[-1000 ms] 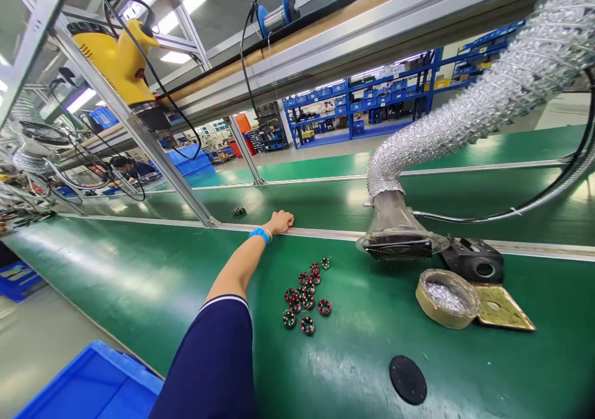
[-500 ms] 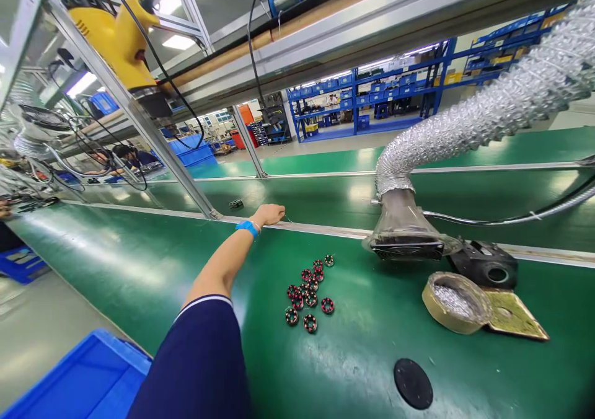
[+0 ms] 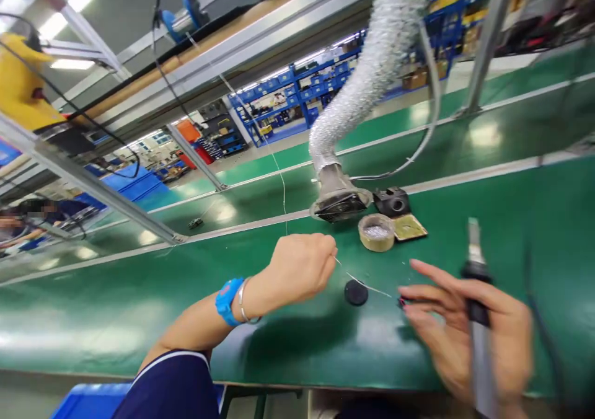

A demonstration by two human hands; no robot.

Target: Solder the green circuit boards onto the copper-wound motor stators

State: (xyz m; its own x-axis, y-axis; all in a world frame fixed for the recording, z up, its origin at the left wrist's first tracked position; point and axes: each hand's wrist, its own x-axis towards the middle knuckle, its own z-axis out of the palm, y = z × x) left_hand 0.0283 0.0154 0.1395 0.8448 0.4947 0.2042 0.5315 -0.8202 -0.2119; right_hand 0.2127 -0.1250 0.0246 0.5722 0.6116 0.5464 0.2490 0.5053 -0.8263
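My left hand (image 3: 302, 267), with a blue band on the wrist, is closed in a pinch on a thin solder wire (image 3: 369, 287). The wire's free end sticks out to the right, past the black disc (image 3: 356, 292) on the bench. At the right, my right hand (image 3: 504, 326) grips a soldering iron (image 3: 480, 351), its metal tip pointing up and away. The same hand's fingertips pinch a small dark and red part (image 3: 402, 302), mostly hidden and blurred. A gap separates this part from the wire's end.
A fume nozzle (image 3: 341, 202) on a silver duct (image 3: 353, 97) hangs over the bench. Beside it stand a tape-ring tub (image 3: 376, 236), a sponge tray (image 3: 409, 227) and a black holder (image 3: 392, 201). The wire spool (image 3: 183, 19) sits on the overhead rail. A blue bin (image 3: 100, 400) lies below.
My left hand has come back from the bench's far rail, drawing the wire nearer. My right hand has entered with the soldering iron. The view has turned right, and the pile of wound rings no longer shows.
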